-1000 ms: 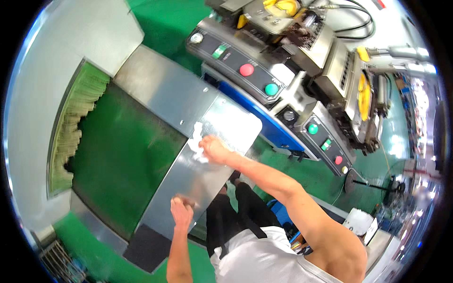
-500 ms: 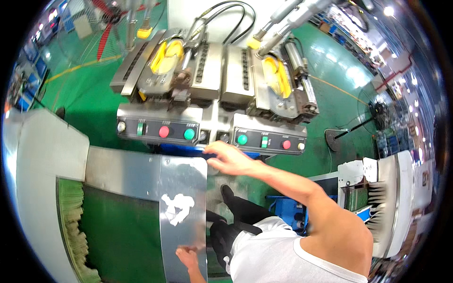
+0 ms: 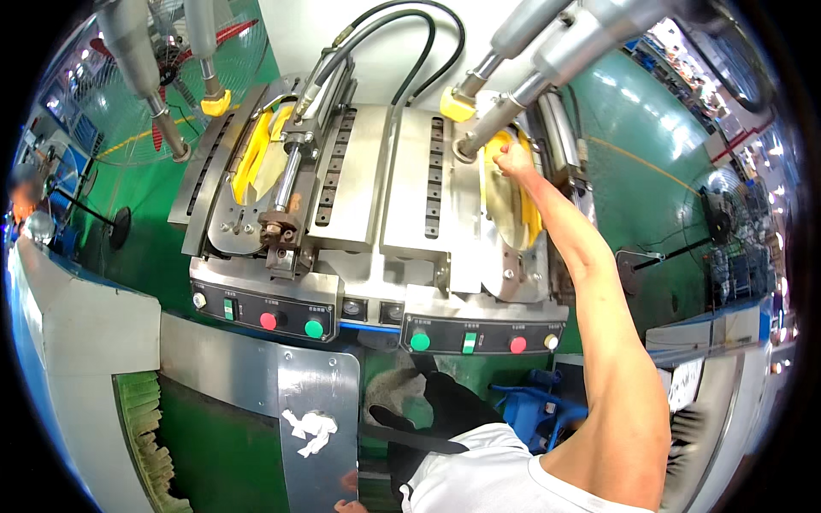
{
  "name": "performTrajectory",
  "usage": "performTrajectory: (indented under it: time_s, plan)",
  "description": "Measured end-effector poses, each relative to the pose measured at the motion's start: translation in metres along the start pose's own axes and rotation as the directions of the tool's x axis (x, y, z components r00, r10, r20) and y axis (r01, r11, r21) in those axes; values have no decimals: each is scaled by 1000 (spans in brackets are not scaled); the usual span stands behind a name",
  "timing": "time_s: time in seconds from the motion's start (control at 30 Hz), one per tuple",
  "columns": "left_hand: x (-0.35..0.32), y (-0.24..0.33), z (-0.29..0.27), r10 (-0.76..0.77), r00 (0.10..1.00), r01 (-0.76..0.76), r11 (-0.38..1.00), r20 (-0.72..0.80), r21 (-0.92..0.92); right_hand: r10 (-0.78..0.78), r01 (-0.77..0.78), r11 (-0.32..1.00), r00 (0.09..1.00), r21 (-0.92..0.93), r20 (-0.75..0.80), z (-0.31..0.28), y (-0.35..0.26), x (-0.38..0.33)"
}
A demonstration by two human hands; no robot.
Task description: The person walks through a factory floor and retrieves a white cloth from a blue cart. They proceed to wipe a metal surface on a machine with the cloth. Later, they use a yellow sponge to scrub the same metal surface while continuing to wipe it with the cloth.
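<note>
My right hand [image 3: 513,160] reaches forward into the right station of a metal machine, at the upper end of its yellow pad [image 3: 528,209]. Its fingers look curled together; whatever they may hold is too small or hidden to name. Just left of the hand, a metal rod [image 3: 494,128] slants down to the station. The left station has a similar yellow pad [image 3: 252,158] beside a shiny piston rod [image 3: 289,175]. Only a bit of my left hand [image 3: 349,506] shows at the lower edge, by the metal shelf [image 3: 321,376]; its fingers are mostly cut off.
A crumpled white cloth or tissue [image 3: 312,430] lies on the shelf. Left and right control panels [image 3: 256,312] with red and green buttons line the machine's front. Yellow-tipped rods [image 3: 216,103] hang above. Brush strips [image 3: 141,427] edge the left housing. A fan stand [image 3: 637,261] stands at right.
My right hand has moved from in front of the panels forward and right into the right station. My left hand has slid toward the lower edge. The machine now appears nearer.
</note>
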State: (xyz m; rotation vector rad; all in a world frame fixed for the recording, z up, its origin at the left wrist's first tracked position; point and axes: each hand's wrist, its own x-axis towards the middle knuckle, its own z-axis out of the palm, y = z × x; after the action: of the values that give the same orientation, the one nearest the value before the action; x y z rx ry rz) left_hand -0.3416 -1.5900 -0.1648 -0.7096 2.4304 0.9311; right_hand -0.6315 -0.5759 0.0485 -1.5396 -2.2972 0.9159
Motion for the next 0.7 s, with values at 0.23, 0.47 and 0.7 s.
performTrajectory:
  time_s: [0.23,0.47,0.7]
  plan:
    - [-102,41,50,102,994,-106,983,33,148,-386,348,897,918,-273,-96,73,63,77]
    - [-108,68,77,-182,982,188,970,48,-155,-439,591,561,806,-580,397,86,80,110]
    - [-115,106,61,-143,981,143,990,-128,-14,-599,627,762,778,-164,190,56,111,126]
